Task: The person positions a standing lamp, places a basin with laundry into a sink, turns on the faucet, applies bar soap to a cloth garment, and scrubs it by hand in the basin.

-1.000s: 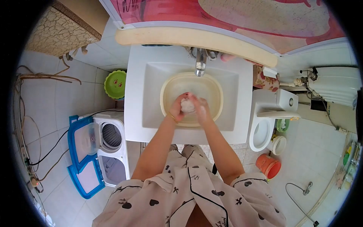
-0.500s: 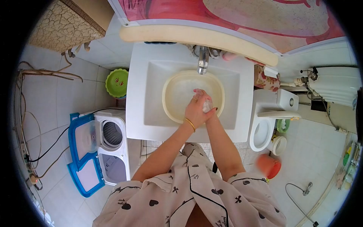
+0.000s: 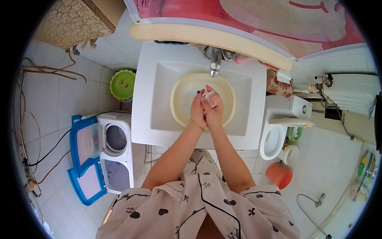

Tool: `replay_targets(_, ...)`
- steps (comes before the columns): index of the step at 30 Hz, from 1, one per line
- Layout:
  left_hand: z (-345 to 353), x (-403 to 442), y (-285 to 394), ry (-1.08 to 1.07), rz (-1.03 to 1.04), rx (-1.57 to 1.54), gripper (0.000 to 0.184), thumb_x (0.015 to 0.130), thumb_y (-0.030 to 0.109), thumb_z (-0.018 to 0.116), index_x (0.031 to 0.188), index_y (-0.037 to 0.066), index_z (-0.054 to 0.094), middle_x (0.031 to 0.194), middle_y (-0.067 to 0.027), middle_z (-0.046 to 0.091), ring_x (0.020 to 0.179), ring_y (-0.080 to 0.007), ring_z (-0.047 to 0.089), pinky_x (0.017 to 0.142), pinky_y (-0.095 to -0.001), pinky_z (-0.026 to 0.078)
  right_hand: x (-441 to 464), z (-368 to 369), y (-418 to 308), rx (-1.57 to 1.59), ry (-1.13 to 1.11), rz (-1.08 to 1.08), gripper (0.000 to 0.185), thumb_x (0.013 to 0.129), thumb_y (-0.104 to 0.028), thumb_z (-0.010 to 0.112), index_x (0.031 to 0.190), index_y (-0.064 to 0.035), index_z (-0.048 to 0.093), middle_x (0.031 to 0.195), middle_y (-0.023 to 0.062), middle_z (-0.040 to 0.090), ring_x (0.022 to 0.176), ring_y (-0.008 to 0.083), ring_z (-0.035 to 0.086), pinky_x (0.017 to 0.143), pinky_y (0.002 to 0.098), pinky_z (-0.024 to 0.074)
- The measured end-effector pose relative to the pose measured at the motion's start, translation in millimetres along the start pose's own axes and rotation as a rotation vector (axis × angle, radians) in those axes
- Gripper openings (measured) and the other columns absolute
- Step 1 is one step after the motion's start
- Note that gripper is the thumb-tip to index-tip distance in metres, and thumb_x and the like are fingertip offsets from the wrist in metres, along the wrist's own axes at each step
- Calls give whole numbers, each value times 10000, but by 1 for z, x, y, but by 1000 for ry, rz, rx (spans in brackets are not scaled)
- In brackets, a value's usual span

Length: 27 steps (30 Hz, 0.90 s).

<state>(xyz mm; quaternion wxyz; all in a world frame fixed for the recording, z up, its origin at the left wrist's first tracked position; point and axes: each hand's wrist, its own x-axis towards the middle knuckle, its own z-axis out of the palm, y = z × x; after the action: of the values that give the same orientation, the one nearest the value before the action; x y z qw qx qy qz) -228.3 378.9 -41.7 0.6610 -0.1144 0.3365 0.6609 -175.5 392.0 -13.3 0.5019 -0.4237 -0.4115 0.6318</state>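
Note:
Over a cream oval basin (image 3: 179,113) set in the white sink (image 3: 161,91), my two hands are pressed together. A small wet white cloth (image 3: 208,95) shows between the fingers. My left hand (image 3: 197,111) is closed against it from the left, with a yellow bracelet at the wrist. Curled round the cloth from the right is my right hand (image 3: 214,111). Part of the cloth is hidden by the fingers. The metal faucet (image 3: 215,63) stands just behind the hands.
A twin-tub washer (image 3: 115,139) with raised blue-edged lids stands at the left, below a green bowl (image 3: 122,85). At the right are a toilet (image 3: 272,139), a patterned tissue box (image 3: 278,83) and an orange bucket (image 3: 279,174).
The hands have turned about each other while holding the cloth. The left hand was over the right half a second ago; now they are side by side, palms together.

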Motion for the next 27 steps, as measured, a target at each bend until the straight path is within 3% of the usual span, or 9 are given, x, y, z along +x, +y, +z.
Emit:
replay_targets(4,-22,18,-9,-168,-171,-408,320,927,220,478,1241,159,479,1074,-61,548,979,-217,538,858,-354,466,-1,-7,4,-81,-100,-191,193,870,-77,614,1000,-90,471,1055,59,558,982,129,515,831,272,444)
replay_targets(7,-15,27,-10,-2,-47,-380,247,940,288,445,1152,182,519,1033,-24,569,939,-198,544,803,-355,484,-12,8,-27,45,57,28,120,873,-4,535,908,-85,453,1037,85,582,843,122,530,752,247,442)
replay_targets(10,-19,31,-4,-118,-310,-691,244,937,311,448,1140,195,519,966,11,572,894,-178,533,745,-352,485,-8,6,-34,62,84,58,80,923,-118,529,959,-78,469,851,13,518,690,86,464,649,221,417)
replay_targets(13,-12,33,-6,-6,-262,-524,237,962,331,404,1039,173,563,880,17,588,841,-195,575,751,-381,494,-4,7,-37,-7,137,56,213,946,-307,515,913,-99,482,863,-15,466,753,79,445,670,217,422)
replay_targets(15,-17,43,-12,-125,-579,-1060,222,953,341,401,993,184,553,772,23,516,750,-172,526,684,-338,472,-7,11,-50,45,136,136,307,942,-400,486,867,-102,473,834,-19,448,738,76,431,621,220,414)
replay_targets(17,-19,48,-20,-123,-602,-1026,220,950,351,389,922,187,534,696,23,465,681,-165,497,638,-307,456,-8,12,-57,61,127,182,382,933,-467,468,815,-104,461,784,-24,425,714,75,423,582,225,403)
replay_targets(19,23,18,1,1,-324,-430,259,951,361,368,827,182,507,653,16,435,632,-175,488,614,-288,446,-8,11,-60,41,110,196,437,921,-511,461,759,-105,447,714,-30,395,681,78,419,554,229,389)
replay_targets(22,3,29,-9,-389,-399,-722,298,949,369,357,737,176,436,634,9,420,598,-183,468,581,-283,426,-5,16,-62,1,100,91,424,965,-414,421,679,-102,401,528,-18,345,439,82,325,412,239,260)
replay_targets(27,-11,36,-18,-162,-258,-395,271,957,295,347,794,140,498,764,-33,544,734,-194,557,699,-342,481,-2,9,-52,-296,122,0,509,952,-439,440,612,-62,464,593,-9,462,556,92,412,515,261,346)
